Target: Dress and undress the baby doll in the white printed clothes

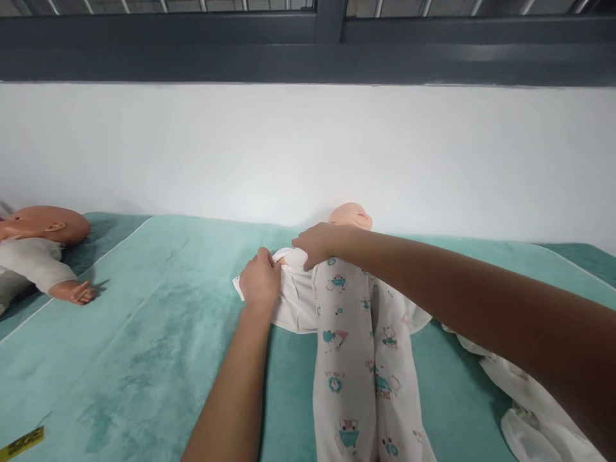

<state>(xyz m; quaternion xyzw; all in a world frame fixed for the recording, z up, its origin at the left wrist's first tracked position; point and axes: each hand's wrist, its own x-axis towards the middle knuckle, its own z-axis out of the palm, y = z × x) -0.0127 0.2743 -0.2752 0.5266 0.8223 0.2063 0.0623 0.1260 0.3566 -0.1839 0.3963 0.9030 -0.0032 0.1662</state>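
Below and left of the doll's head [350, 217], the left hand [260, 282], fingers closed, pinches the white garment [294, 311] while the right hand [315, 244] curls there, grip unclear, apparently adjusting cloth, which seems to want a steady left hold next

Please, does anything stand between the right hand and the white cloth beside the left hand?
Nothing visible does. The right hand is directly at the upper edge of the white cloth; the printed baby garment lies to the right of that spot.
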